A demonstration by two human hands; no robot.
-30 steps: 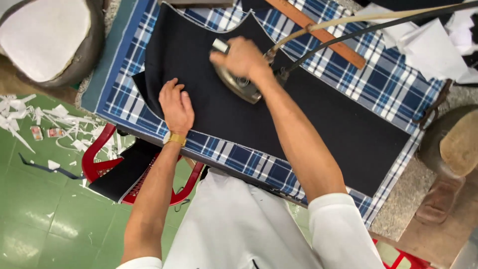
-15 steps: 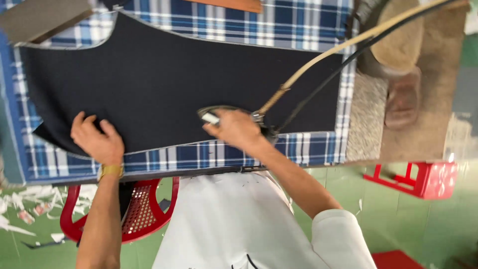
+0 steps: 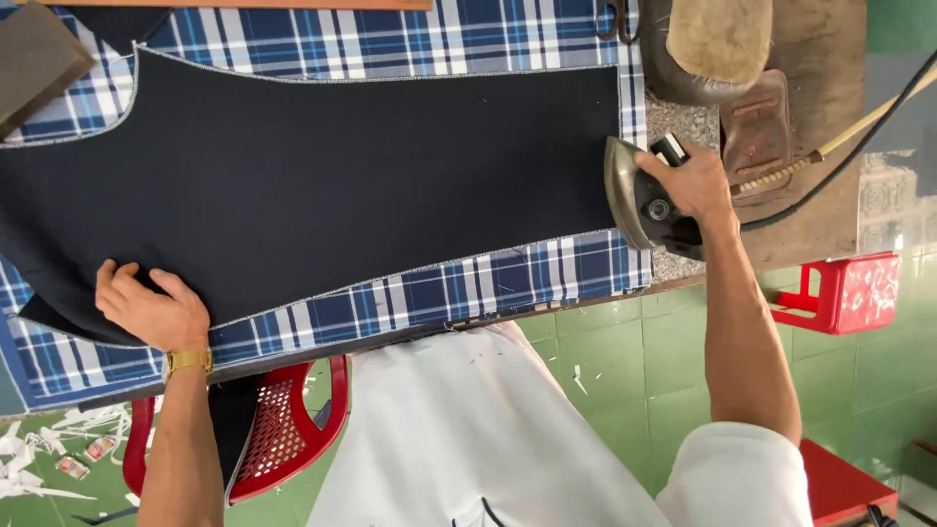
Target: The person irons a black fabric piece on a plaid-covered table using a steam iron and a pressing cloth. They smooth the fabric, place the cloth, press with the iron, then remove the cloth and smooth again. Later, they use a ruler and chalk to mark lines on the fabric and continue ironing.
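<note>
A large piece of dark navy fabric (image 3: 342,185) lies flat on a blue plaid ironing board (image 3: 439,293). My left hand (image 3: 146,307) presses down on the fabric's near left corner, fingers spread, a gold watch on the wrist. My right hand (image 3: 695,181) grips the handle of a dark steam iron (image 3: 634,195), which stands tipped up at the board's right end, off the fabric. A cord and hose (image 3: 839,146) run from the iron toward the right.
A brown iron rest pad (image 3: 756,137) and a padded pressing block (image 3: 717,39) sit right of the board. Under the board stands a red plastic basket (image 3: 283,429); a red crate (image 3: 844,293) is on the green tiled floor. Paper scraps (image 3: 49,454) litter the lower left.
The iron has moved from the fabric's middle to the board's right end and stands tipped up. My left hand stays on the fabric's left corner. The camera view shifted.
</note>
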